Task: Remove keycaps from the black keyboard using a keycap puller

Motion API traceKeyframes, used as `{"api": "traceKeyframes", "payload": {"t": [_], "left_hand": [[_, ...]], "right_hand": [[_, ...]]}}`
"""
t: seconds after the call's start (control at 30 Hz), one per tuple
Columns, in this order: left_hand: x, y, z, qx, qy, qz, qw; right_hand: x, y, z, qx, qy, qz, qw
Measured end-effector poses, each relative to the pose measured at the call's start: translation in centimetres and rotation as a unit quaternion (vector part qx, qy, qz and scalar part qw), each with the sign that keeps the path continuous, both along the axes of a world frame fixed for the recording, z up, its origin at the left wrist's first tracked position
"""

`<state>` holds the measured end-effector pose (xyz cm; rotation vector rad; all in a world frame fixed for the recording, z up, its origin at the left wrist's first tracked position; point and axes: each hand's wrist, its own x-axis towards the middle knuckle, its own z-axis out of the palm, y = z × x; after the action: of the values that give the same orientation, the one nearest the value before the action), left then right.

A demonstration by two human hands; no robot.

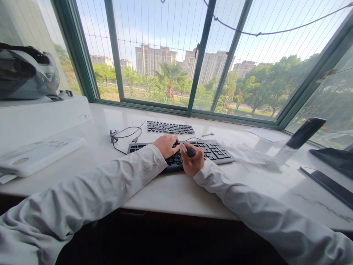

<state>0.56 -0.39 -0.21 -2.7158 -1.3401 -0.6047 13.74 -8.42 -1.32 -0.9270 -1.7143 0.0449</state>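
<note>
1. Nearest you, both white sleeves run in over the worktop edge and meet at the black keyboard dead ahead at 12 o'clock.
2. Your right hand has its fingers clamped on a small dark-handled tool, tip down among the keys.
3. Your left hand rests flat on the keys, fingers loosely spread, gripping nothing.
4. Risk, as I judge it: the tool could slip sideways and nick your left hand just beside it, or flick a keycap off the worktop.
5. At 11 o'clock, the loose cable could snag a sleeve.
6. Further back at 12, a second set of keys lies near the window.
7. Hard to make out: the tool's tip is hidden behind your fingers.
</note>
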Motion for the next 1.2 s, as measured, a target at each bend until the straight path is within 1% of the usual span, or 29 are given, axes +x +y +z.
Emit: {"api": "traceKeyframes", "payload": {"t": [0.13, 0.23, 0.3, 0.47, 0.57, 0.77, 0.83, 0.93, 1.0, 1.07, 1.13, 1.17, 1.2], "left_hand": [[0.0, -0.1, 0.2, -0.007, 0.008, -0.001, 1.0], [-0.1, -0.1, 0.2, -0.007, 0.011, 0.002, 1.0], [-0.1, 0.1, 0.0, -0.005, 0.012, 0.001, 1.0], [-0.2, 0.6, -0.4, -0.003, 0.002, -0.004, 1.0], [-0.2, 0.8, -0.5, -0.008, 0.002, -0.005, 1.0], [-0.2, 0.7, -0.4, -0.012, 0.001, -0.005, 1.0], [-0.2, 0.6, -0.3, -0.013, 0.003, -0.005, 1.0], [-0.2, 0.5, -0.2, -0.013, 0.005, -0.005, 1.0], [-0.2, 0.4, -0.2, -0.013, 0.005, -0.005, 1.0], [-0.2, 0.4, -0.3, -0.01, 0.003, 0.0, 1.0], [-0.1, 0.4, -0.4, -0.002, 0.0, 0.004, 1.0], [-0.1, 0.4, -0.4, 0.0, -0.002, 0.004, 1.0], [-0.1, 0.4, -0.4, 0.001, -0.004, 0.004, 1.0]], "right_hand": [[-0.1, -0.1, 0.2, 0.023, -0.036, -0.027, 0.999], [-0.1, 0.0, 0.1, 0.028, -0.064, -0.025, 0.997], [-0.1, 0.1, -0.1, 0.023, -0.075, -0.011, 0.997], [0.2, 0.2, -0.3, -0.011, -0.127, 0.052, 0.99], [0.2, 0.2, -0.4, -0.018, -0.123, 0.063, 0.99], [-0.1, 0.4, -0.7, 0.013, -0.124, 0.021, 0.992], [-0.1, 0.5, -0.7, 0.024, -0.128, 0.026, 0.991], [-0.1, 0.6, -0.6, 0.038, -0.129, 0.049, 0.99], [0.1, 0.6, -0.4, 0.031, -0.109, 0.05, 0.992], [0.4, 0.6, -0.1, 0.008, -0.063, 0.05, 0.997], [0.9, 0.7, 0.5, -0.026, 0.032, 0.067, 0.997], [1.1, 0.8, 0.9, -0.045, 0.102, 0.085, 0.99], [1.3, 1.0, 1.4, -0.063, 0.189, 0.104, 0.974]]}}
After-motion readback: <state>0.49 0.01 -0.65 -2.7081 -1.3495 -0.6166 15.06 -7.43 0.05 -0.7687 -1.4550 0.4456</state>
